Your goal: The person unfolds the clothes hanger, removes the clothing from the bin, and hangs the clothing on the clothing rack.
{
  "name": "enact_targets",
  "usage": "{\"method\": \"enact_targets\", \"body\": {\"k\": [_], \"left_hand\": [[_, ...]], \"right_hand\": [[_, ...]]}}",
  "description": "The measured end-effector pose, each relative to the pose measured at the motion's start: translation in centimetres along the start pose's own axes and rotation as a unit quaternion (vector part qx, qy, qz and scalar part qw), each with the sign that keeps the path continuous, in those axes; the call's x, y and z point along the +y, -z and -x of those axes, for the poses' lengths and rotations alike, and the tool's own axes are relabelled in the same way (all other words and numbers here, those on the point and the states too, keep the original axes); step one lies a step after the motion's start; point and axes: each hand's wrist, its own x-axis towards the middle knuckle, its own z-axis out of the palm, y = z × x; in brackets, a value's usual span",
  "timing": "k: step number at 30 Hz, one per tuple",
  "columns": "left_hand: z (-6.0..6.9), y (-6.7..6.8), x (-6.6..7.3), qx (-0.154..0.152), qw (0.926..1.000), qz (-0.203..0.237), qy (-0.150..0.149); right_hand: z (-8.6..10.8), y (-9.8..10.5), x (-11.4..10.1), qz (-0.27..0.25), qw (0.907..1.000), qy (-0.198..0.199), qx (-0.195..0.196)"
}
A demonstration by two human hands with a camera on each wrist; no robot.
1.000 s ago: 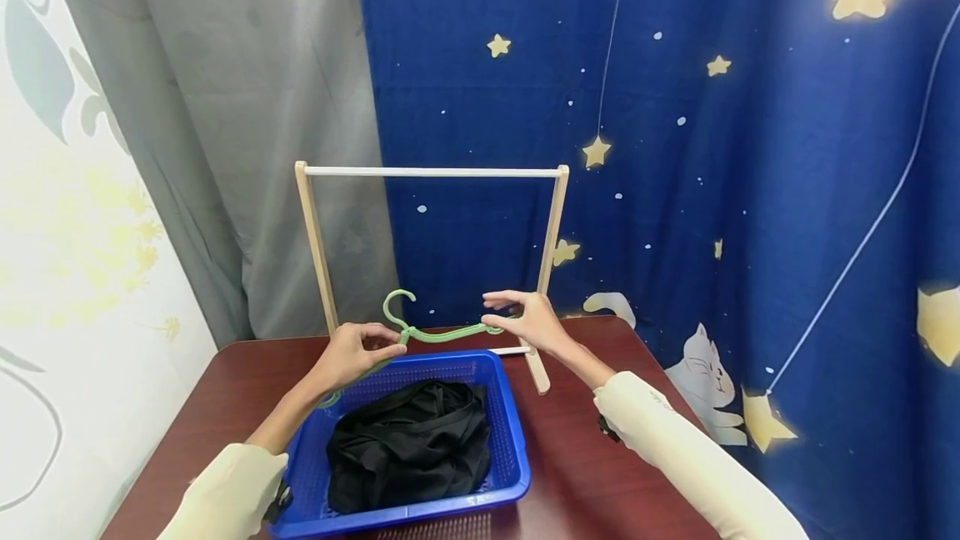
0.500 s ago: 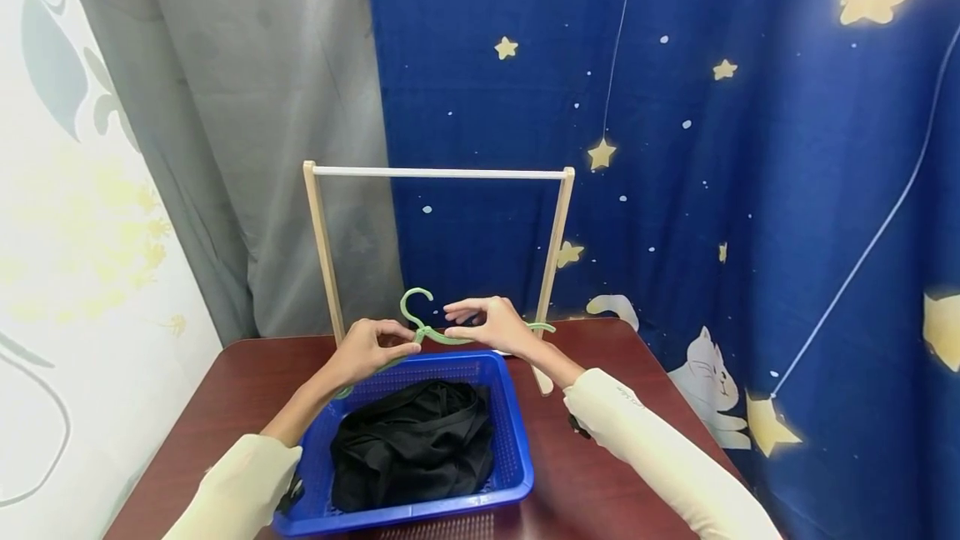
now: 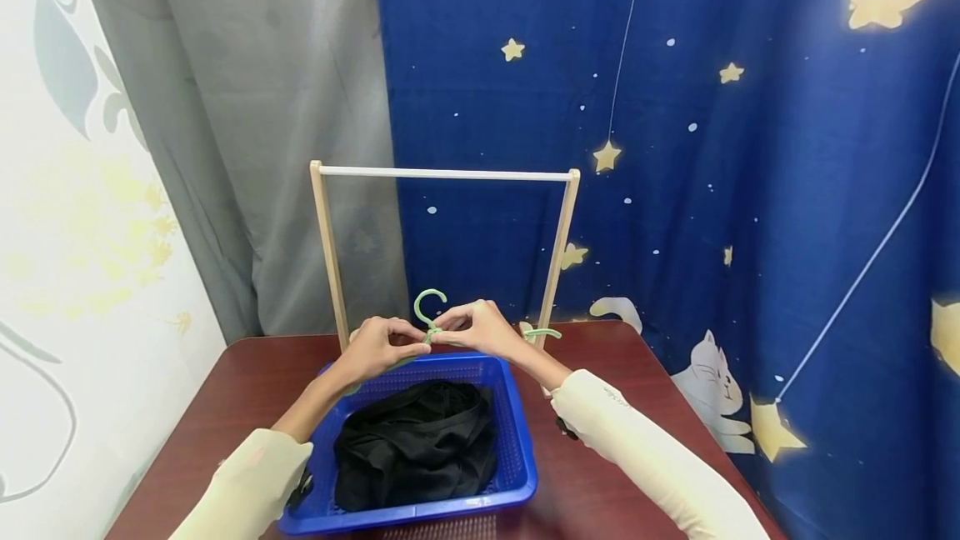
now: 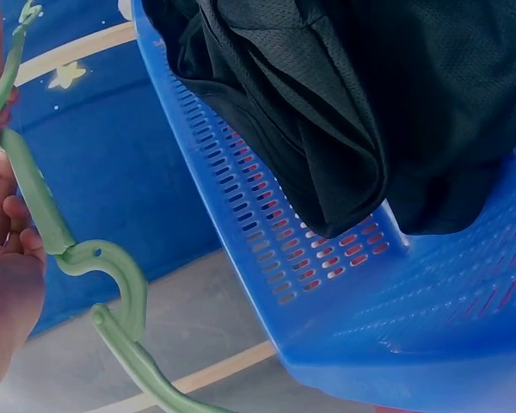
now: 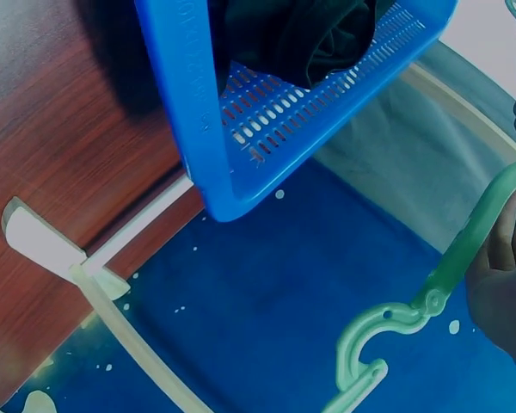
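A green clothes hanger (image 3: 431, 307) is held above the back rim of a blue plastic basket (image 3: 420, 510), its hook pointing up. My left hand (image 3: 381, 348) pinches it just left of the neck, between thumb and fingers. On the other side of the neck, my right hand (image 3: 480, 328) also pinches it, fingertips close to the left hand's. One hanger arm (image 4: 112, 267), with a curved notch, shows in the left wrist view; the other arm (image 5: 464, 249) is in the right wrist view. Crumpled black cloth (image 3: 416, 444) lies in the basket.
Behind the basket stands a wooden rack with a white top bar (image 3: 450, 174). Its right foot (image 5: 43, 241) rests on the dark red-brown table (image 3: 600, 407). A blue star-patterned curtain (image 3: 495, 123) and a grey curtain (image 3: 300, 107) hang behind.
My right hand has moved left along the hanger from its right arm to the neck, beside the left hand. The left hand keeps its pinch. The view has shifted slightly.
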Motion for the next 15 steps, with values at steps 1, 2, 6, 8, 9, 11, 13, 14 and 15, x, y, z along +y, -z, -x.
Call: {"method": "enact_targets", "body": {"k": [1,2,6,8,9,11,13,14,15], "left_hand": [[0.02,0.01,0.01,0.001,1.0,-0.001,0.001],[0.04,0.01,0.01,0.002,1.0,0.0,0.001],[0.13,0.0,-0.03,0.005,1.0,0.0,-0.008],[0.15,-0.02,-0.06,0.005,1.0,0.001,-0.008],[0.16,-0.02,-0.06,0.004,1.0,0.002,-0.009],[0.2,-0.02,-0.08,0.001,0.9999,0.007,-0.009],[0.21,-0.04,-0.12,-0.002,0.9999,0.013,-0.006],[0.22,-0.05,-0.13,-0.003,0.9998,0.017,-0.006],[0.24,-0.07,-0.17,-0.004,0.9998,0.02,-0.008]], "right_hand": [[0.0,-0.04,-0.01,0.003,1.0,0.002,0.001],[0.0,-0.06,-0.02,0.007,1.0,0.004,0.001],[-0.03,-0.07,-0.02,0.01,1.0,-0.001,0.001],[-0.06,-0.03,0.01,0.01,0.9999,-0.007,-0.002],[-0.07,-0.01,0.02,0.009,0.9999,-0.01,-0.005],[-0.07,0.01,0.09,0.008,0.9998,-0.015,-0.013],[-0.08,0.04,0.15,0.006,0.9996,-0.019,-0.021],[-0.1,0.05,0.18,0.005,0.9995,-0.019,-0.025],[-0.1,0.06,0.18,0.002,0.9994,-0.02,-0.028]]}}
